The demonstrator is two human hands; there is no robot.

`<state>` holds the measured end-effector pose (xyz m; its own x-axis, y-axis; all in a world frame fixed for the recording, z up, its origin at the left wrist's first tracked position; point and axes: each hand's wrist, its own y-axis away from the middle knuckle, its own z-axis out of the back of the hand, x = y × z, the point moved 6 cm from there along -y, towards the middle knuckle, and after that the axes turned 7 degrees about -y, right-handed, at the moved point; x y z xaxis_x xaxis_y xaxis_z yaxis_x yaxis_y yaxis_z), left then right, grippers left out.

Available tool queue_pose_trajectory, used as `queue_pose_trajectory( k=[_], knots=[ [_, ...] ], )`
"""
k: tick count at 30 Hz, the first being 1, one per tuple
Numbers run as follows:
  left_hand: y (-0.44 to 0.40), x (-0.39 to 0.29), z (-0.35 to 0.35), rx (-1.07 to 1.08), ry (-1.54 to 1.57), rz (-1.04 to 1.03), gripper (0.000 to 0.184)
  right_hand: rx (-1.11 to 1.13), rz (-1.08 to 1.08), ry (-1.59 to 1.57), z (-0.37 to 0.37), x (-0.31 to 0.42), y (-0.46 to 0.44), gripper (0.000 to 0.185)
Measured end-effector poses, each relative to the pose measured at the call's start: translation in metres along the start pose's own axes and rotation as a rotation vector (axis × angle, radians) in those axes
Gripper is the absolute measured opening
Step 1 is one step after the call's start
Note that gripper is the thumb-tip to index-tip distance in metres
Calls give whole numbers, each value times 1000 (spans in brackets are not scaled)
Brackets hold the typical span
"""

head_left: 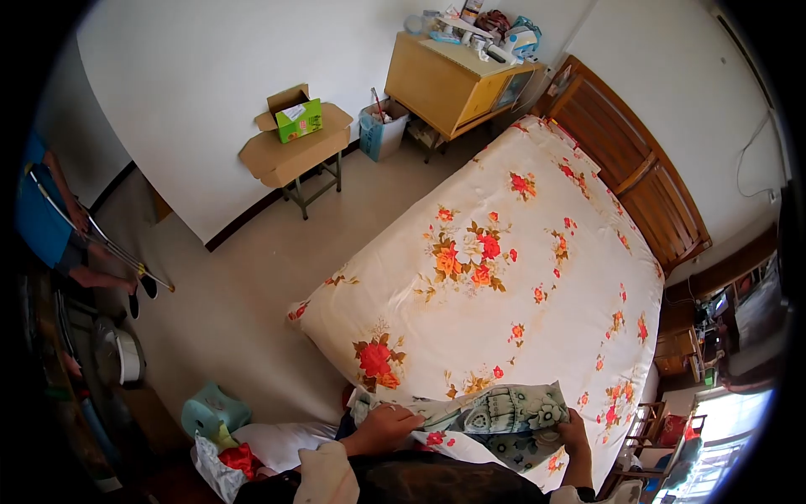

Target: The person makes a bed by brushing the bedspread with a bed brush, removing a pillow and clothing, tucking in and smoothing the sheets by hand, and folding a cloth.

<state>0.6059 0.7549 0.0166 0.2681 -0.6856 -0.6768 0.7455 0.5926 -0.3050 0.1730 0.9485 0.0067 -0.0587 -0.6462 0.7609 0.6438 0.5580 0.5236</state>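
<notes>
A green and white floral cloth (512,416) stretches between my two hands, just above the near edge of a bed. My left hand (386,430) is closed on the cloth's left part, where it lies bunched against my body. At the opposite end, my right hand (575,435) pinches the upper right corner, with fingers partly hidden by the fabric. The cloth sags and folds between them, and its darker underside shows near the right hand. Beneath it, a cream sheet (378,311) with red and orange flowers covers the bed.
A wooden headboard (638,164) stands at the bed's far end. By the wall are a cluttered cabinet (432,80), a bin (382,134) and a stool with an open carton (285,155). A person with a crutch (126,256) is at left. A teal plastic stool (217,410) sits nearby.
</notes>
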Motion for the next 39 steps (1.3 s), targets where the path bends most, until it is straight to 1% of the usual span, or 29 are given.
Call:
queue_pose_trajectory(
  k=[4, 6, 10, 12, 14, 16, 17, 19, 20, 21, 23, 24, 25, 26, 27, 29, 30, 31, 32, 34, 36, 37, 38, 39],
  knots=[
    [-23, 12, 7, 71, 34, -44, 25, -77, -36, -12, 4, -12, 16, 52],
    [-31, 9, 11, 45, 80, -111, 25, -158, -59, 78, 9, -14, 26, 51],
    [-35, 11, 7, 74, 94, -188, 24, -248, -97, 131, 3, -16, 42, 51],
    [-34, 13, 14, 47, 114, -200, 23, -228, -104, 117, -4, -21, 45, 50],
    [-31, 17, 14, 128, 94, -169, 20, -198, -99, 120, -8, -36, 34, 51],
    [-25, 16, 18, 92, 73, -122, 16, -100, -114, 113, -27, -33, 29, 51],
    [-20, 13, 23, -8, 78, -115, 16, -69, -140, 130, -30, -51, 21, 51],
    [-9, 15, 29, -7, 65, -3, 18, -11, -155, 63, -44, -77, -7, 51],
    [-2, 16, 32, 2, 64, 60, 18, 54, -195, 39, -59, -80, -9, 51],
    [4, 15, 36, 10, 64, 75, 18, 68, -220, 50, -73, -82, -12, 51],
    [15, 23, 53, -47, 250, 206, 15, 118, -228, 95, -101, -92, -14, 50],
    [19, 26, 62, -51, 252, 214, 15, 156, -213, 125, -115, -98, -19, 49],
    [24, 33, 69, -20, 328, 258, 15, 207, -209, 194, -131, -103, -22, 48],
    [28, 41, 77, 13, 402, 294, 16, 248, -250, 149, -147, -110, -24, 48],
    [32, 48, 89, 13, 406, 288, 16, 271, -261, 193, -168, -103, -21, 46],
    [41, 70, 118, -55, 393, 318, 16, 272, -261, 224, -210, -89, -21, 45],
    [46, 83, 134, -47, 398, 289, 16, 333, -221, 268, -234, -84, -22, 43],
    [53, 101, 152, -81, 406, 323, 15, 386, -181, 309, -261, -78, -23, 41],
    [62, 120, 170, -109, 418, 354, 13, 401, -233, 331, -286, -77, -25, 42],
    [80, 162, 209, -59, 494, 504, 11, 491, -231, 274, -347, -66, -23, 41],
    [91, 190, 257, -88, 510, 562, 10, 436, -219, 315, -407, -58, -22, 40],
    [100, 203, 274, -75, 508, 540, 10, 478, -217, 409, -442, -39, -17, 42],
    [113, 218, 291, -80, 456, 586, 10, 465, -215, 384, -470, -36, -23, 42],
    [122, 232, 308, -86, 405, 636, 9, 555, -173, 411, -503, -36, -30, 42]
  ],
)
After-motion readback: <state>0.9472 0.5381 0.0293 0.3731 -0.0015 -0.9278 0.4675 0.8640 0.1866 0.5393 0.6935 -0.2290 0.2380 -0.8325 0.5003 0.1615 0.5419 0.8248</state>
